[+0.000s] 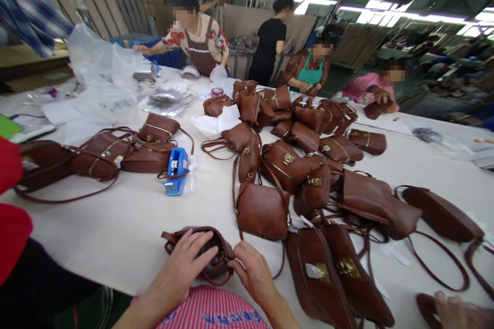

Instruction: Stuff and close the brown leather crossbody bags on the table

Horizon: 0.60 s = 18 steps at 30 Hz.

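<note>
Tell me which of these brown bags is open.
The brown bag at the near table edge, between the left hand and right hand: its mouth gapes, showing a dark inside. The others lie with flaps shut.

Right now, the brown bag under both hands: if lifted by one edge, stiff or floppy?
Probably floppy: the brown bag sags open and creased under the left hand and right hand. Likely light, since its mouth looks dark and unfilled. Its strap would probably trail and could snag the neighbouring bags.
</note>
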Each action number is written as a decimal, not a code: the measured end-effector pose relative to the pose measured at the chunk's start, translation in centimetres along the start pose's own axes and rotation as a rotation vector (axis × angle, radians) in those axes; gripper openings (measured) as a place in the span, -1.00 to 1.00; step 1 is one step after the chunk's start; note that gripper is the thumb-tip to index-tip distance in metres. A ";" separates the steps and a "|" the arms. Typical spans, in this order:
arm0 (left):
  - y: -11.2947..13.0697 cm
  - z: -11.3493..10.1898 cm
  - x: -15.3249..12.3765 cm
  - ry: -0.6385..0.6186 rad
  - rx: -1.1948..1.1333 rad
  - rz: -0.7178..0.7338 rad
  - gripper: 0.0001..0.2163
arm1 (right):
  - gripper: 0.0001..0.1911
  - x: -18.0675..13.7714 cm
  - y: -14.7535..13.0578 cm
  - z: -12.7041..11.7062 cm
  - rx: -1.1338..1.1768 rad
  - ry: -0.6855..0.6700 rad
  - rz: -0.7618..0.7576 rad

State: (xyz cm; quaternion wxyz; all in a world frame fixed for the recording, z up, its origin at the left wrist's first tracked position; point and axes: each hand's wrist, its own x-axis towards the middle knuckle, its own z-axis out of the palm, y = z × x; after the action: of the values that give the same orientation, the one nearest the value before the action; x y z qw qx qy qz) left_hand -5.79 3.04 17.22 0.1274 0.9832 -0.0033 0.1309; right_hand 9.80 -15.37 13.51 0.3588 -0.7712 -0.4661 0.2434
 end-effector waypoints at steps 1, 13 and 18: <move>0.5 -0.1 0.4 0.034 -0.023 -0.004 -0.46 | -0.91 -0.2 -0.2 0.0 0.006 0.017 -0.020; -0.2 -1.8 0.8 -0.061 -0.225 -0.167 -0.74 | -0.70 -0.7 -3.1 0.3 0.372 0.042 0.282; 0.4 0.3 1.8 -0.125 -0.491 -0.062 -0.74 | -0.71 -0.1 -4.3 0.5 0.107 0.075 0.170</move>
State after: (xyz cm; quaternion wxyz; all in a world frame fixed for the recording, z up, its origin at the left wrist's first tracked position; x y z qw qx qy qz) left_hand -3.96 2.60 17.51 0.3659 0.9285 -0.0129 0.0612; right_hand 7.02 -13.95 16.55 0.3947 -0.7964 -0.3714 0.2685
